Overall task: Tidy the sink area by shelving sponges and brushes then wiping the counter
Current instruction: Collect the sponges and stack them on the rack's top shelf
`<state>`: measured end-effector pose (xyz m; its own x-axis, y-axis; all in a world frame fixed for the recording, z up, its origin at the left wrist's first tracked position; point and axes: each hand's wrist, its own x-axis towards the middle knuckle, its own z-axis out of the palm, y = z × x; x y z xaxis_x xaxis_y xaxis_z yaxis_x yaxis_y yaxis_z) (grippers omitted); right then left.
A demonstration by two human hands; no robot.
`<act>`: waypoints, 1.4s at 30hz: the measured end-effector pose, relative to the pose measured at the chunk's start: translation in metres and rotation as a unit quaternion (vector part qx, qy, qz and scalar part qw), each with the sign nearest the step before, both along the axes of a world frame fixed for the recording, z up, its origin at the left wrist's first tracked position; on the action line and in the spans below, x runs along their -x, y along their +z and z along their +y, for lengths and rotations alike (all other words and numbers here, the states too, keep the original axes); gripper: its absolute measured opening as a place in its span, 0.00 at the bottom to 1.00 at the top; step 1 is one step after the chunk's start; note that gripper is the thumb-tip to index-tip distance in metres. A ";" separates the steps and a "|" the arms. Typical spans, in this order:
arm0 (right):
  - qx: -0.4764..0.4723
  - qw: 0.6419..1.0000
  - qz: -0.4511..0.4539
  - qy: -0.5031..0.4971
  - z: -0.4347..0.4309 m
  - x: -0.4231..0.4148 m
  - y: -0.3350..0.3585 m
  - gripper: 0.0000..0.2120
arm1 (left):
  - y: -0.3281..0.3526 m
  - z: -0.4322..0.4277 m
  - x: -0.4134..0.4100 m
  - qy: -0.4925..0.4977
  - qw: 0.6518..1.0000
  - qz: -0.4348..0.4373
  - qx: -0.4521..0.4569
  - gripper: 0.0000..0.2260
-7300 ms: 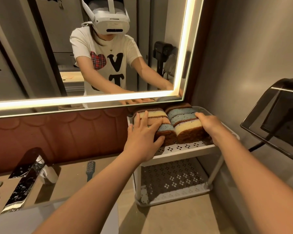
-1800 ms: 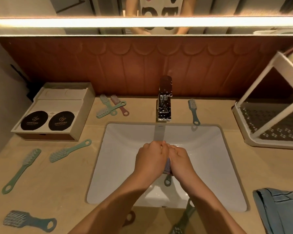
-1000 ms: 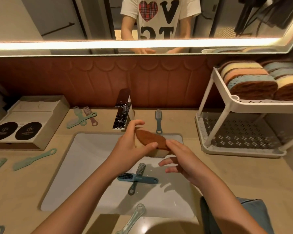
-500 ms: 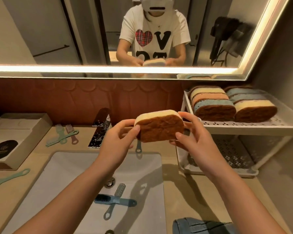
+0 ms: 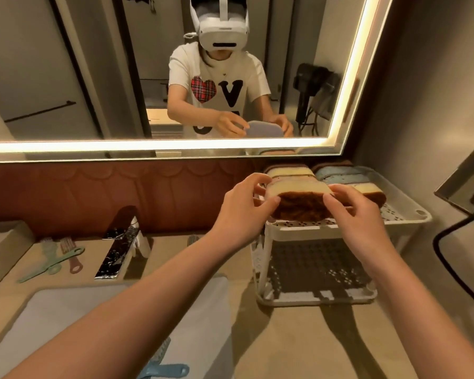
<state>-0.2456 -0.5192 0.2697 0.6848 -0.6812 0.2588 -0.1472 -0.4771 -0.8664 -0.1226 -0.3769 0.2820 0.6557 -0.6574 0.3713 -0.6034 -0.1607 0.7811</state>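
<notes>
Beige stone counter (image 5: 298,348) under a lit mirror (image 5: 153,149) carries a white perforated two-tier rack (image 5: 411,218). Both hands, left hand (image 5: 241,214) and right hand (image 5: 352,214), pinch a yellow-topped brown scouring sponge (image 5: 301,203) at the rack's upper tier.

The held sponge (image 5: 298,206) covers the fronts of the shelved sponges (image 5: 337,175) behind it — the blue brush (image 5: 173,371) is cut off by the bottom edge.

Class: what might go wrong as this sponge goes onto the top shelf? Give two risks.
1. The white perforated rack's top shelf already holds rows of layered sponges, so the cream-topped brown sponge may perch on its front edge and fall.
2. The left hand and right hand pinch only its ends; it might slip.
</notes>
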 end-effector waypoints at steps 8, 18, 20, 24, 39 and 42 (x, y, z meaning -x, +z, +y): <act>0.015 0.998 0.018 -0.064 -0.021 0.003 -0.014 0.11 | -0.011 -0.029 0.010 -0.030 0.996 -0.022 -0.078 0.16; 0.072 0.988 0.119 -0.062 -0.026 -0.008 -0.012 0.04 | -0.021 -0.023 0.004 -0.010 0.975 -0.147 -0.167 0.16; 0.085 0.986 0.122 -0.076 -0.026 -0.009 -0.013 0.05 | -0.023 -0.023 0.005 -0.008 0.966 -0.171 -0.196 0.17; 0.094 0.983 0.129 -0.095 -0.027 -0.012 -0.016 0.10 | -0.023 -0.025 0.005 -0.007 0.948 -0.205 -0.244 0.18; 0.153 0.986 0.031 -0.059 0.037 -0.020 -0.008 0.07 | -0.009 0.036 -0.006 -0.092 0.987 0.011 -0.132 0.11; 0.125 0.991 0.043 0.012 0.078 -0.031 -0.013 0.03 | -0.013 0.074 -0.014 -0.126 0.977 0.047 -0.166 0.11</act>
